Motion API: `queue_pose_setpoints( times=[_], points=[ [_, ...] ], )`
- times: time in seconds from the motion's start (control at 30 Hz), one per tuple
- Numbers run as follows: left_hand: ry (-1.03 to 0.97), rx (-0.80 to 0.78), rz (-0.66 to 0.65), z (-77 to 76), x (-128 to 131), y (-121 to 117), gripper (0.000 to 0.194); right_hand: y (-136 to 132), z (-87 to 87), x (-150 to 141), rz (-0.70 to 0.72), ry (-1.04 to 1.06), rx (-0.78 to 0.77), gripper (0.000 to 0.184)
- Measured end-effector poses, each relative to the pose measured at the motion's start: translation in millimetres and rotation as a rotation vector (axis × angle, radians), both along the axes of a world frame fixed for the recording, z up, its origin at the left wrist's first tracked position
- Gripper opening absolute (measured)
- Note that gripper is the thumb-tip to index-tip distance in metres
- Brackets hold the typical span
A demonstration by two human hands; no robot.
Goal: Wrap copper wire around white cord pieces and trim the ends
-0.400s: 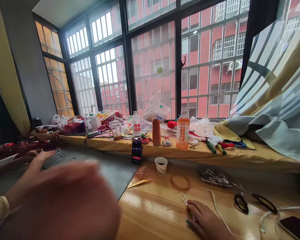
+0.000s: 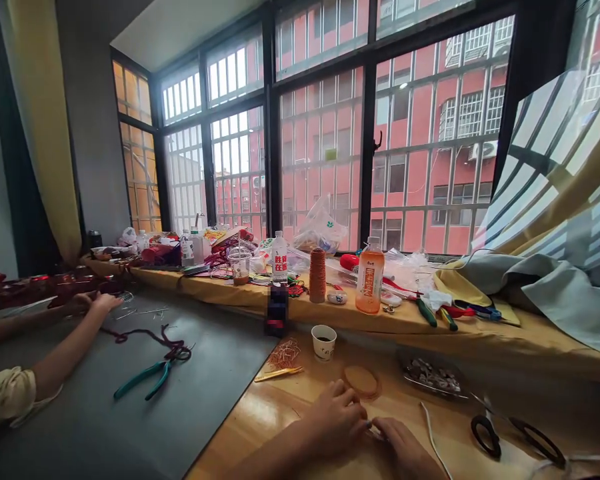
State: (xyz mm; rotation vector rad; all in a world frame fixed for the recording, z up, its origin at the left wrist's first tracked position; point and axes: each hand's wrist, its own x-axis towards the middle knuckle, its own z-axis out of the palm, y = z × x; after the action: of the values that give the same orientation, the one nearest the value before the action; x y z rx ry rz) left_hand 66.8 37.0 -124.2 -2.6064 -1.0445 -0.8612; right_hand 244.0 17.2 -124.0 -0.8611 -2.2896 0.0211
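Note:
My left hand (image 2: pixel 336 417) and my right hand (image 2: pixel 405 450) meet low on the wooden table (image 2: pixel 280 413), fingertips touching. Both have their fingers curled and pinched together on something small and pale that I cannot make out. Just beyond my left hand lies a flat coil of orange wire (image 2: pixel 362 381). A thin white strip (image 2: pixel 433 433) runs across the table to the right of my right hand. A paper cup (image 2: pixel 324 341) with dark liquid stands further back.
Black-handled scissors (image 2: pixel 515 437) and a tray of small pieces (image 2: pixel 433 377) lie to the right. A co-worker's arms (image 2: pixel 55 353) reach over the grey mat at left, near teal pliers (image 2: pixel 145 377). An orange thread spool (image 2: pixel 317 275) and an orange bottle (image 2: pixel 370 277) stand on the cluttered sill.
My left hand has left its blurred spot close to the camera and come down against my right hand. The view has shifted a little, and the teal pliers now show.

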Motion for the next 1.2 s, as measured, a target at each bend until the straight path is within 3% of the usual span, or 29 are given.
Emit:
queue_pose_setpoints(
  times=[0.13, 0.3, 0.4, 0.47, 0.6, 0.67, 0.73, 0.83, 0.93, 1.1, 1.2],
  points=[
    [0.068, -0.059, -0.006, 10.3, -1, -9, 0.012, 4, -1.3, 4, -0.092, 0.048, -0.017, 0.029],
    [-0.137, -0.152, 0.080, 15.1, 6, -10, 0.012, -6, 24.7, 12, -0.174, 0.001, -0.075, 0.025],
    [-0.207, -0.278, 0.138, 16.3, 7, -14, 0.010, -4, 27.8, 14, -0.128, 0.116, -0.177, 0.020],
    [-0.234, -0.362, 0.172, 19.3, 9, -20, 0.010, 0, 24.3, 12, -0.132, 0.330, -0.338, 0.020],
    [-0.339, -0.432, 0.200, 27.4, 13, -33, 0.021, 2, 20.8, 5, -0.152, 0.870, -0.887, 0.035],
    [-0.357, -0.444, 0.207, 29.5, 16, -39, 0.024, -1, 21.5, 0, -0.058, 0.940, -1.088, 0.038],
    [-0.337, -0.469, 0.184, 30.0, 18, -44, 0.024, -5, 20.2, -5, 0.065, 0.880, -1.192, 0.040],
    [-0.257, -0.433, 0.071, 29.8, 20, -47, 0.025, -9, 13.3, -13, 0.136, 0.885, -1.213, 0.045],
    [-0.204, -0.345, 0.002, 30.2, 20, -48, 0.024, -10, 7.6, -16, 0.084, 0.939, -1.171, 0.049],
    [-0.281, -0.369, 0.046, 29.8, 19, -45, 0.025, -11, 9.9, -16, 0.122, 0.851, -1.195, 0.047],
    [-0.202, -0.204, 0.086, 31.5, 16, -45, 0.023, -12, 12.0, -17, 0.094, 0.866, -1.211, 0.046]
  ],
)
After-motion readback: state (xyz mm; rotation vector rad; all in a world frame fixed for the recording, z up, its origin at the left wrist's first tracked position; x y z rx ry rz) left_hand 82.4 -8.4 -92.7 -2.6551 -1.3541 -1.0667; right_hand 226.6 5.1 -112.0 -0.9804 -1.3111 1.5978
